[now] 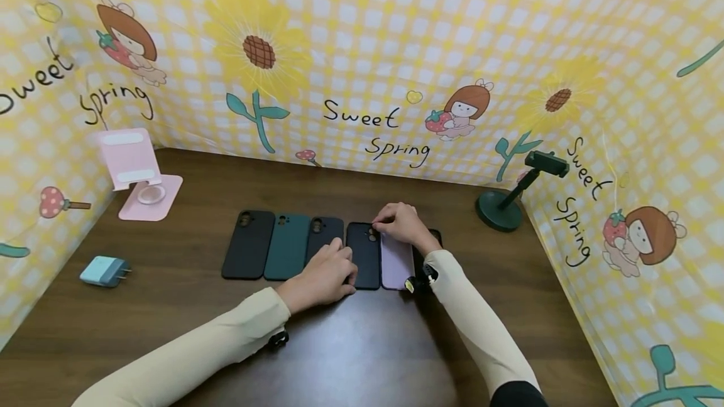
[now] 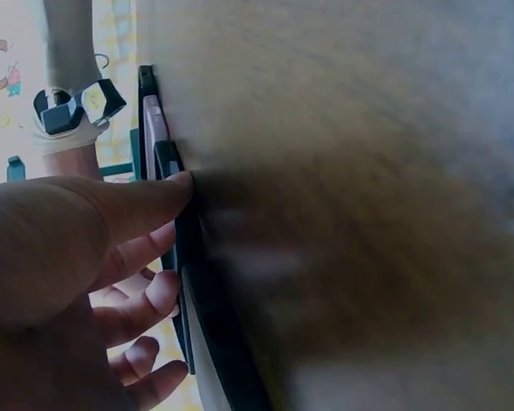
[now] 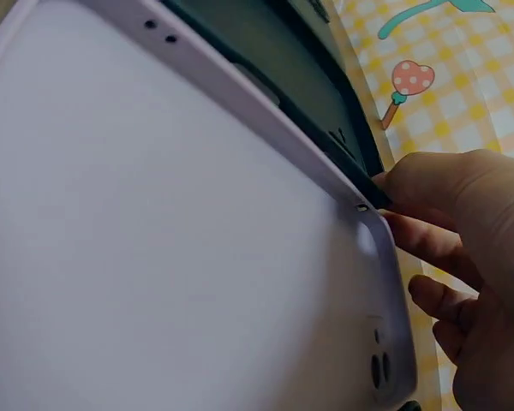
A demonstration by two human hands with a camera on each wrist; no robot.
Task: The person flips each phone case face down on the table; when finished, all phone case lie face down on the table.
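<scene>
Several phone cases lie side by side on the brown table (image 1: 362, 357): a black case (image 1: 247, 244), a dark green case (image 1: 287, 246), a dark grey case (image 1: 325, 231), a second black case (image 1: 364, 262), a lilac case (image 1: 396, 261) and a further dark one, mostly hidden behind my right wrist. My left hand (image 1: 339, 269) rests on the lower ends of the grey and second black cases. In the left wrist view its thumb (image 2: 167, 193) touches that black case's edge (image 2: 206, 308). My right hand (image 1: 387, 225) pinches the top corner of the lilac case (image 3: 171, 257).
A pink phone stand (image 1: 138, 174) stands at the back left, and a pale blue plug adapter (image 1: 104, 271) lies at the left. A dark green clamp stand (image 1: 509, 203) stands at the back right. Yellow patterned backdrop walls (image 1: 362, 49) enclose three sides of the table.
</scene>
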